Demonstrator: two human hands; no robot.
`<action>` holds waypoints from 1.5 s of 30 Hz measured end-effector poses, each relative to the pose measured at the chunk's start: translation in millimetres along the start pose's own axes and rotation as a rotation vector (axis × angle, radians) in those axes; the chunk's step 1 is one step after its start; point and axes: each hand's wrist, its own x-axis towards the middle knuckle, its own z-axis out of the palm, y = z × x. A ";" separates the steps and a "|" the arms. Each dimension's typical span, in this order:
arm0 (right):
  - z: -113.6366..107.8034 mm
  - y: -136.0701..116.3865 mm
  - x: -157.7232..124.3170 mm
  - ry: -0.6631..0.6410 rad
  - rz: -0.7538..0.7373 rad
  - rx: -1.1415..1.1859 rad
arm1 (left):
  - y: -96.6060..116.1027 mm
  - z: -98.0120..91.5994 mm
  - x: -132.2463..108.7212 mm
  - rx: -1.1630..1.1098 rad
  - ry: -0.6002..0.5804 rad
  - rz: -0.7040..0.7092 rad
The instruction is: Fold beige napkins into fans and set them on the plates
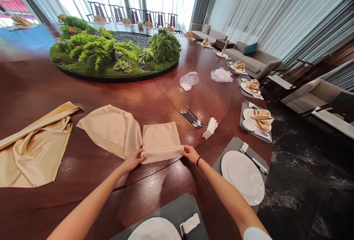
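Observation:
A beige cloth napkin lies flat on the round wooden table, its near edge rolled into a fold. My left hand pinches the left end of that fold. My right hand, with a black band at the wrist, pinches the right end. A second beige napkin lies loose just left of it, partly under its edge. A larger crumpled beige cloth lies at the far left.
A white plate on a grey mat sits at my right, another plate near me. Black chopsticks and a white packet lie beyond. Folded-napkin place settings line the rim. A green plant centrepiece fills the middle.

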 end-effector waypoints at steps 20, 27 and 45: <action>1.1 -41.8 39.6 -0.213 -0.224 -0.513 | 42.8 29.8 28.6 0.864 0.059 0.231; -14.5 -5.3 13.5 -0.183 -0.045 -0.127 | 6.4 -7.1 -2.1 0.458 -0.054 0.094; 5.4 -46.8 28.1 -0.074 0.020 -0.692 | 58.1 43.8 15.3 1.037 0.191 0.201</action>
